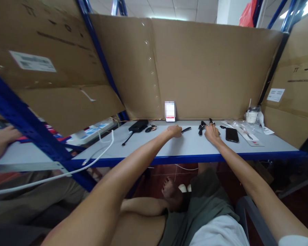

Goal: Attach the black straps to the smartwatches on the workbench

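My left hand is closed over the grey tabletop, its back toward me. A slim, dark, blade-like tool sticks out from it to the right; the rest is hidden by the fingers. My right hand rests on the tabletop, fingers bent down over a small black object that shows just past the fingertips. What kind of object it is cannot be made out. Just left of that hand lies a small black item with rounded ends. A black phone lies to its right.
A lit phone stands against the cardboard back wall. Further left are a black box with a short cable and a small dark coil. Clear packaging and a cup sit right. Another person's hand is far left.
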`<state>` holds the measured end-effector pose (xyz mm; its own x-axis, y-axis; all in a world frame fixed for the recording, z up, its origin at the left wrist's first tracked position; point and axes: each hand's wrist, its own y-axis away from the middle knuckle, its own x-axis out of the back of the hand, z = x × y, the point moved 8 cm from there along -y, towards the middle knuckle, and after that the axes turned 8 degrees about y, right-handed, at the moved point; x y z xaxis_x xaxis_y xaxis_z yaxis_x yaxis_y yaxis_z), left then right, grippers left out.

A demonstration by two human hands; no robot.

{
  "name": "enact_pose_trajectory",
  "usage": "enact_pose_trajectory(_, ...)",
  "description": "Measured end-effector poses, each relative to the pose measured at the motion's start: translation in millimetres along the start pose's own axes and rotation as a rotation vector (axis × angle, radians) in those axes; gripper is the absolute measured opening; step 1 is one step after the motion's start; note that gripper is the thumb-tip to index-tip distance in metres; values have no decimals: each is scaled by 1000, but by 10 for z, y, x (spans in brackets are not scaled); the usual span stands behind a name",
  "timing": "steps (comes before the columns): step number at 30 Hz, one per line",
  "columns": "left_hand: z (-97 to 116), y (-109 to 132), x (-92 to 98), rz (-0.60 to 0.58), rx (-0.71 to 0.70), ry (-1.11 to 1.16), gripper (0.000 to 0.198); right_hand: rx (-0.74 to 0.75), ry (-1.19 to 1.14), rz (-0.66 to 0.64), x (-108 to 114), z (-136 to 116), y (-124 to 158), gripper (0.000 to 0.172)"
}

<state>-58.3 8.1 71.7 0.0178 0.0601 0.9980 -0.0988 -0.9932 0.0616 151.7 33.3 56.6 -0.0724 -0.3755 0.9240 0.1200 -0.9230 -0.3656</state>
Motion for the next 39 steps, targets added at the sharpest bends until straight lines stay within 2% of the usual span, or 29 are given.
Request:
enact_pose_trajectory(2, -17, 141, -71, 12, -27, -27, 41, -78, 10, 23, 26, 52, 17, 44)
enact_pose_trajectory(5, 23, 366, -147, 187, -156, -86, 44, -141, 4, -20, -4, 105, 25, 47)
enact_pose_trajectory(7, 6, 460, -218, 248, -190, -72, 46, -132, -5, -67, -37, 117, 21, 50)
enact_pose_trajectory(11, -35, 505, -281, 299, -202, -46, 47, -153, -25, -101, -26, 182, 25, 51)
enact_pose_trajectory(14, 21, 528, -284, 333, -273, -41, 48, -186, -74, -122, -1, 236, 26, 51)
enact_pose_trajectory(19, 132, 593, -261, 396, -382, 35, 52, -286, -185, -138, -10, 383, -3, 71)
enact_pose_trajectory(21, 168, 606, -250, 407, -416, 49, 49, -294, -206, -134, -26, 419, -12, 71)
enact_pose_trajectory(26, 226, 626, -222, 412, -501, 65, 48, -213, -193, -143, -53, 382, -11, 41)
enact_pose_trajectory(28, 251, 643, -216, 409, -542, 55, 48, -199, -170, -119, -19, 359, -12, 35)
enact_pose_trajectory(33, 287, 676, -186, 451, -539, -18, 48, -134, -145, -12, 138, 196, -16, 48)
enact_pose_trajectory(39, 293, 708, -136, 553, -492, -39, 57, 122, -94, -21, 141, -245, 46, 63)
